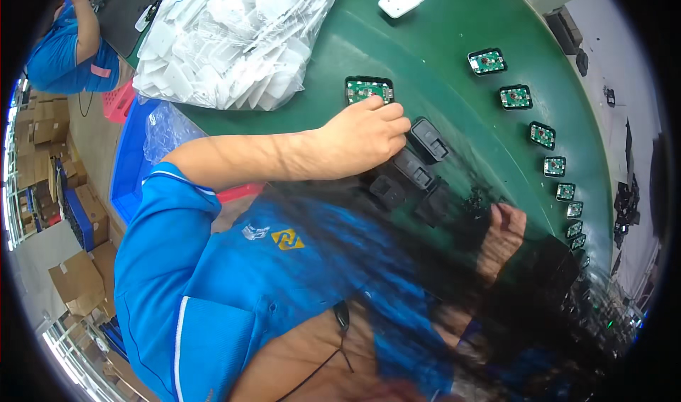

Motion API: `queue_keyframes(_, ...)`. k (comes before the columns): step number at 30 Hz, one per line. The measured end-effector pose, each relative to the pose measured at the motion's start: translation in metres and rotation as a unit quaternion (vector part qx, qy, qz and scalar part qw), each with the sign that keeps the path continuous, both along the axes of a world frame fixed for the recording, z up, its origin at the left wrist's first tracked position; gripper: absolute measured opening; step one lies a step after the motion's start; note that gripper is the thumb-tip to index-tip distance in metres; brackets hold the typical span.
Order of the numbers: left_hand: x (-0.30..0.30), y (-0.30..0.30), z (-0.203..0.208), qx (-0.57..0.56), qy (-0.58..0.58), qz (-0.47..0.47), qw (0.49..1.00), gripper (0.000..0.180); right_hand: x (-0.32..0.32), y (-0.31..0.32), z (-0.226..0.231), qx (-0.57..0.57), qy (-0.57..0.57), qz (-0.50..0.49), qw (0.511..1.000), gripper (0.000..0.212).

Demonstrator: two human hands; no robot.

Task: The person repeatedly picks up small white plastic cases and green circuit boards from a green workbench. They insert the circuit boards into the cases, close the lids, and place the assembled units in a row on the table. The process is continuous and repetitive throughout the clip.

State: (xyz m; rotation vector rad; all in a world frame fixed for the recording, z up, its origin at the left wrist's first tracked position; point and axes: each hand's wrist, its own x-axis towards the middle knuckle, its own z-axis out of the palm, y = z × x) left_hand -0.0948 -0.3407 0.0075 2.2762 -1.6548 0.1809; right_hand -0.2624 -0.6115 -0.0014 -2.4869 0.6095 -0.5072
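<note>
One board [360,90], upper centre of the frame, lies at your left hand [363,138], fingertips bunched over its lower edge. Green, rectangular, in a black case [369,79]. Cannot tell whether they, or your curled right hand [505,230], pinch anything.

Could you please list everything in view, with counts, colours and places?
Table: one, green, centre
Bag of pieces: one, clear with white contents, upper left
Flat cover: one, white, top
Near circuit board: one, green, upper middle
Row of housed boards: at least eight, green, right
Loose housings: about four, black, centre
Small parts: uncountable, black, right of centre
Bin: one, blue, left
Crate: one, pinkish red, upper left
Boxes: many, brown, far left
Co-worker: one, blue-clothed, upper left
Shirt: one, blue, lower left
Left hand: one, bare, at the near circuit board
Right hand: one, bare, beside the small parts
</note>
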Motion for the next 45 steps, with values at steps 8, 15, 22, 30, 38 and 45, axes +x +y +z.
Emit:
queue_keyframes(8, 0.033, 0.025, 0.007, -0.026, 0.007, 0.172, 0.985, 0.021, -0.002, 0.006, 0.013, 0.274, -0.008, -0.068, 0.959, 0.008)
queue_keyframes(15, 0.031, 0.038, 0.020, 0.171, 0.122, 0.209, 0.955, 0.031, 0.032, 0.042, 0.022, 0.360, -0.075, 0.032, 0.929, 0.009)
queue_keyframes(22, 0.046, 0.051, 0.030, 0.075, 0.105, 0.196, 0.972, 0.030, 0.050, 0.052, 0.022, 0.387, -0.089, 0.077, 0.915, 0.009)
queue_keyframes(30, 0.085, 0.125, 0.076, 0.099, -0.053, 0.416, 0.902, 0.013, 0.045, 0.040, 0.015, 0.382, -0.093, 0.048, 0.918, 0.004)
queue_keyframes(38, 0.072, 0.154, 0.022, 0.046, -0.091, 0.427, 0.898, 0.030, 0.055, 0.048, 0.012, 0.280, -0.048, 0.089, 0.955, 0.007)
queue_keyframes(45, 0.066, 0.145, 0.027, 0.062, -0.024, 0.466, 0.882, 0.029, 0.059, 0.057, 0.023, 0.312, -0.096, 0.105, 0.940, 0.006)
